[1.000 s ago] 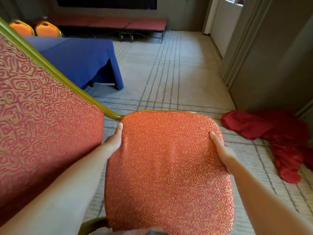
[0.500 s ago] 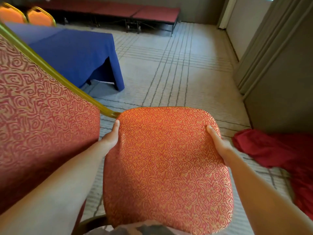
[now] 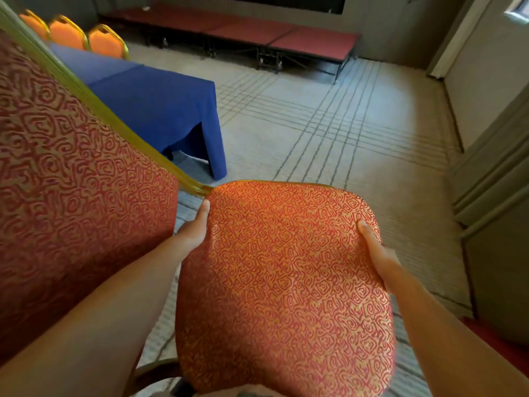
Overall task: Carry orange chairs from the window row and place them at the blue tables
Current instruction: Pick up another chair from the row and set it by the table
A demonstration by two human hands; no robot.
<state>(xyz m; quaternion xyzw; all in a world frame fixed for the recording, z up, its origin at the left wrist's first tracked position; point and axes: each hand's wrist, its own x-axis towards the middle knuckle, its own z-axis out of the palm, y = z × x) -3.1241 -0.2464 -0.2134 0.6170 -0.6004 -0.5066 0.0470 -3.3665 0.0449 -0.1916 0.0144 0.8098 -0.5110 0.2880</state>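
orange patterned chair (image 3: 286, 282) fills the lower centre of the frame. left hand (image 3: 191, 233) and right hand (image 3: 378, 253) each clasp a side edge of its seat. the blue table (image 3: 160, 110) lies upper left, nearer the left hand.

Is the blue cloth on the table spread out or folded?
Spread: the blue cloth lies flat on top and hangs down the sides almost to the carpet.
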